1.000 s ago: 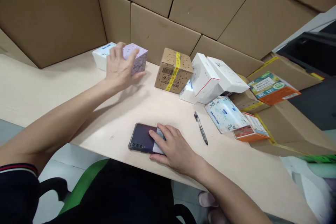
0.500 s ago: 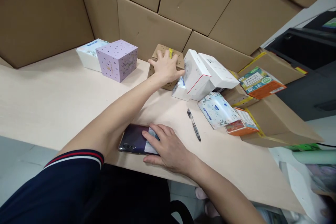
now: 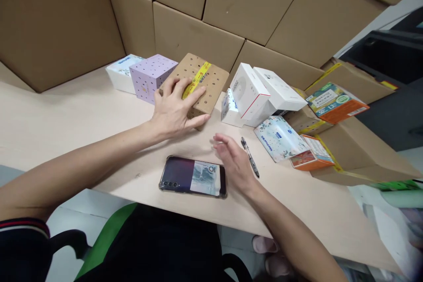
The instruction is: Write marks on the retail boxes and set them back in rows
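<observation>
My left hand (image 3: 176, 105) is spread over a brown cardboard box (image 3: 213, 81) with black dots and yellow tape. Its fingers and thumb grip the near side of the box, which sits turned at an angle. My right hand (image 3: 236, 163) hovers beside a phone, fingers stretched out and holding nothing. The dark purple phone (image 3: 180, 174) lies face down near the table's front edge, with a 10 banknote (image 3: 205, 178) at its right end, seemingly under a clear case. A pen (image 3: 250, 157) rests just right of my right hand.
Left of the brown box stand a lilac box (image 3: 150, 77) and a tissue pack (image 3: 122, 72). To its right are white boxes (image 3: 249, 90), another tissue pack (image 3: 279, 137), orange boxes (image 3: 312, 154) and an open carton (image 3: 360, 150). Large cartons (image 3: 198, 31) wall off the back.
My left hand has pulled the brown box toward me and left, turning it. My right hand has lifted off the phone and moved right, uncovering the banknote.
</observation>
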A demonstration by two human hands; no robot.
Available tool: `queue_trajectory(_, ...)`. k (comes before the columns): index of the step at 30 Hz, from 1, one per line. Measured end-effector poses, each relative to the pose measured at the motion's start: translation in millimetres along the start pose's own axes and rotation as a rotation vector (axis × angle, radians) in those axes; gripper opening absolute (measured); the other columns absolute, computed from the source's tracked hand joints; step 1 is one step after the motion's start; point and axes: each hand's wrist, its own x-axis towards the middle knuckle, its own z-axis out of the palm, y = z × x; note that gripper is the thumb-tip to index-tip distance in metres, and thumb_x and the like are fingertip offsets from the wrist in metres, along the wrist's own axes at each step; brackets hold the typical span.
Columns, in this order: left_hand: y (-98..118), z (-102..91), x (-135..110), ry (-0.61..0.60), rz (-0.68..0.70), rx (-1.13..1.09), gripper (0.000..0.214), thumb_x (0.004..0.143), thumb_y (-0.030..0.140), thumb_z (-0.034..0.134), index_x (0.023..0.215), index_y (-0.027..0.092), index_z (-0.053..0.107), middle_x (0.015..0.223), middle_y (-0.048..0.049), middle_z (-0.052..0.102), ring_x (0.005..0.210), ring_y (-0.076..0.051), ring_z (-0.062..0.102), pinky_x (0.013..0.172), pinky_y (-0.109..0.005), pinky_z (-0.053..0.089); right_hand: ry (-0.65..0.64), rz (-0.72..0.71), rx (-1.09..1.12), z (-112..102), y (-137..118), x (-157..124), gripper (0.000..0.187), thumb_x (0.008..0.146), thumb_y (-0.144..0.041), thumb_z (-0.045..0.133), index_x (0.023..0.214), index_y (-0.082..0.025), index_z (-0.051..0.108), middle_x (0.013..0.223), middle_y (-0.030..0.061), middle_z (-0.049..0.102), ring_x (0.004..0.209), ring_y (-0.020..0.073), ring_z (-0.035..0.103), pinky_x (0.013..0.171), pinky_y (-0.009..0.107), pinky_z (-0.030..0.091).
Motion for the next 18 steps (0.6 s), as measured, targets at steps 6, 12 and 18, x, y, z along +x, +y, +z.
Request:
queue_trajectory(6, -2, 7.9, -35, 0.122, 0.09, -0.063, 0.065, 0.086, 0.064, 0.065, 0.144, 0.038, 0.056, 0.156, -0.0078, 0.043, 0.147, -0.047, 0.027, 0.12, -0.067, 0.018, 0.12, 0.093, 0.224, -1, -10, 43, 0.085, 0.093, -0.07, 0.055, 0.162, -0.025, 0.033, 0.16, 0.017, 0.047, 0.137, 0.0323, 0.057, 0.108, 0.055, 0.052)
queue_trajectory(12, -6, 13.4, -39, 0.213, 0.144, -0.268, 0.034, 0.094, 0.04, 0.058, 0.126, 0.03, 0.064, 0.132, -0.012, 0.05, 0.125, -0.033, 0.05, 0.107, -0.056, 0.047, 0.133, -0.043, 0.193, 10, -17, 50, 0.079, 0.094, -0.059, 0.062, 0.158, -0.023, 0.033, 0.152, 0.016, 0.056, 0.128, 0.0274, 0.064, 0.107, 0.049, 0.055)
queue_trajectory(18, -28, 18.8, -22, 0.294, -0.278, -0.641, 0.048, 0.097, 0.054, 0.054, 0.137, 0.029, 0.049, 0.129, -0.0115, 0.049, 0.103, -0.023, 0.058, 0.072, -0.036, 0.061, 0.19, -0.03, 0.179, 12, 6, 44, 0.079, 0.09, -0.047, 0.066, 0.156, -0.02, 0.031, 0.155, 0.0196, 0.051, 0.134, 0.0258, 0.059, 0.114, 0.048, 0.049)
